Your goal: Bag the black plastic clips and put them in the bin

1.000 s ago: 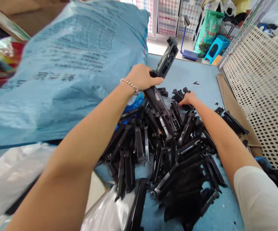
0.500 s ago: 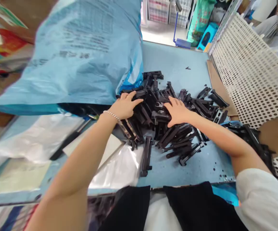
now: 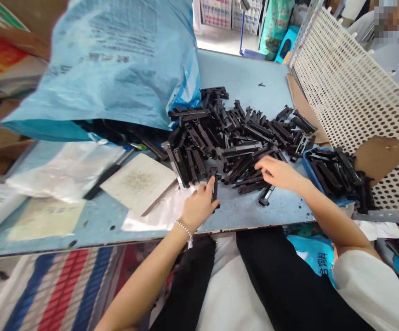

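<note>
A heap of black plastic, bracket-like long parts point(image 3: 227, 126) lies on the blue tabletop; some have shiny metal strips. My left hand point(image 3: 199, 207) is at the near side of the heap, index finger and thumb apart around a single black part point(image 3: 214, 186). That index fingertip seems to rest on it, though the hand partly hides the part. At the heap's right front is my right hand point(image 3: 278, 174), fingers loosely bent and pointing left, touching or just above the parts. I see nothing held in it.
A large blue plastic bag point(image 3: 116, 69) stands at left, with black parts at its mouth. A blue basket point(image 3: 310, 168) of black parts sits right, beside a white perforated panel point(image 3: 354, 82). A pale square board point(image 3: 139, 181) and clear plastic bags point(image 3: 65, 170) lie left.
Both hands have come back from the middle of the heap towards me. The left is now at the single front part; the right has moved to the right front. The camera view has shifted.
</note>
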Demonstrator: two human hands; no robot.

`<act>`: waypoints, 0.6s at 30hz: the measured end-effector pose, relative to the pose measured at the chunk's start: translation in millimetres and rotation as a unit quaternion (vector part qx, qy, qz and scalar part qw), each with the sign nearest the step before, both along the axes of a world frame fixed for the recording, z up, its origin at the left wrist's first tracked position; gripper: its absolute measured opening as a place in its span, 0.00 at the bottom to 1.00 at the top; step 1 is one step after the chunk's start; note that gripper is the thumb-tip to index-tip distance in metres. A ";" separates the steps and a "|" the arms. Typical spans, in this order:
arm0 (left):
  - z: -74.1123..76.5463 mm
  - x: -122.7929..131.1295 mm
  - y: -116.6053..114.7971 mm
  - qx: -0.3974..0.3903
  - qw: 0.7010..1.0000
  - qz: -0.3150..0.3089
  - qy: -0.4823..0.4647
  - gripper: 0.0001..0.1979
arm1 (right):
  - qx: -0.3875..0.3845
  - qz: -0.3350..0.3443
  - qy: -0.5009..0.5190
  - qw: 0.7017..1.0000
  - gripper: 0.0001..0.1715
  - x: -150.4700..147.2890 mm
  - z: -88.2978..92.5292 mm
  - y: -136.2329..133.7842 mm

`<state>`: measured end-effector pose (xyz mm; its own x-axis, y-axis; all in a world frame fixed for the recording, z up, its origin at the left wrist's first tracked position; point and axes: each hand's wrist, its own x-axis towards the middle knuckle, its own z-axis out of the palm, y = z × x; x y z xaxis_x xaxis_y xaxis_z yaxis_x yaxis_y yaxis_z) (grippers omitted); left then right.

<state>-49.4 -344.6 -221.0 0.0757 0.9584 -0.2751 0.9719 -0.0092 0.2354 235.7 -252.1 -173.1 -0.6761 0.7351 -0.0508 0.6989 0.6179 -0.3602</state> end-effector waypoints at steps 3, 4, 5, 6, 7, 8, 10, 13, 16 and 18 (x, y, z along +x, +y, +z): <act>-14.0 -14.7 -11.1 -0.025 0.995 -0.012 -0.100 0.34 | -0.016 -0.004 -0.038 0.999 0.33 29.1 -33.4 -47.8; -10.3 -25.7 -10.9 -0.021 0.988 -0.020 -0.149 0.33 | -0.002 -0.021 -0.037 0.999 0.35 34.9 -46.2 -58.4; -2.6 -37.7 -9.7 -0.014 0.981 -0.026 -0.194 0.32 | 0.016 -0.043 -0.030 0.999 0.37 38.2 -58.4 -66.1; 8.4 -49.1 -7.7 -0.005 0.973 -0.029 -0.231 0.32 | 0.034 -0.062 -0.019 0.997 0.37 39.1 -69.3 -71.0; 21.5 -58.7 -4.4 0.009 0.966 -0.026 -0.257 0.33 | 0.051 -0.079 -0.008 0.996 0.35 38.1 -78.7 -73.3; 35.6 -65.5 0.7 0.030 0.963 -0.016 -0.269 0.33 | 0.068 -0.093 0.003 0.993 0.32 35.6 -86.2 -73.4; 61.6 -69.5 18.3 0.104 0.962 0.012 -0.253 0.34 | 0.096 -0.120 0.023 0.988 0.27 28.4 -96.5 -68.9; 80.4 -58.4 65.6 0.225 0.963 0.029 -0.147 0.33 | 0.123 -0.162 0.047 0.978 0.24 19.5 -104.5 -58.9; 68.2 -48.5 123.8 0.218 0.973 0.033 -0.070 0.32 | 0.133 -0.193 0.068 0.970 0.20 18.5 -109.2 -55.5; 50.5 -49.9 156.0 0.173 0.972 0.011 -0.161 0.32 | 0.141 -0.200 0.092 0.965 0.20 22.8 -110.6 -58.1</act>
